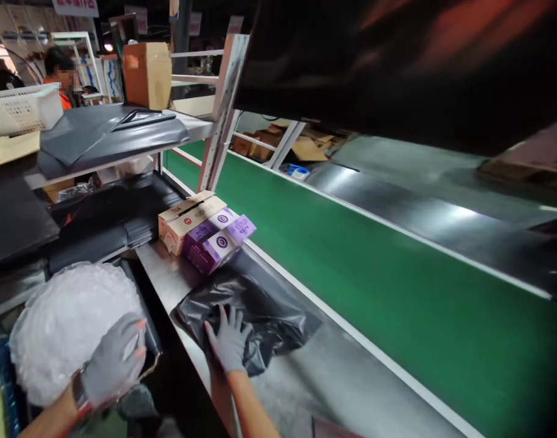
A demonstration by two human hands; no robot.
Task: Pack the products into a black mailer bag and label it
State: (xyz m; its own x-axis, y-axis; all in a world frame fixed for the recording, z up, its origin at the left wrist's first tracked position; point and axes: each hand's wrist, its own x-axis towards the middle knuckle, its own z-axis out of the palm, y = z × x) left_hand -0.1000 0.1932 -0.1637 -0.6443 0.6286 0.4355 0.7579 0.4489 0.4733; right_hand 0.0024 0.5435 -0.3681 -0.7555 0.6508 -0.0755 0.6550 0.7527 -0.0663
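Note:
My right hand (230, 340), in a grey glove with bare fingertips, lies with fingers spread on a crumpled black plastic bag (264, 304) on the metal table. My left hand (112, 359), gloved alike and with a watch at the wrist, is over the right edge of a big round bundle of whitish, see-through plastic (73, 322). Its fingers are loosely bent and apart; the hand is slightly blurred. Beyond the black bag, purple-and-white cartons (217, 240) sit against a beige carton (187, 219).
A green conveyor belt (351, 267) runs along the right of the metal table (333, 377). Stacked black bags (109, 219) lie under a shelf (196, 129) at left. The shelf bears a brown box (146, 76) and a white basket (30, 109). A person (62, 76) is behind it.

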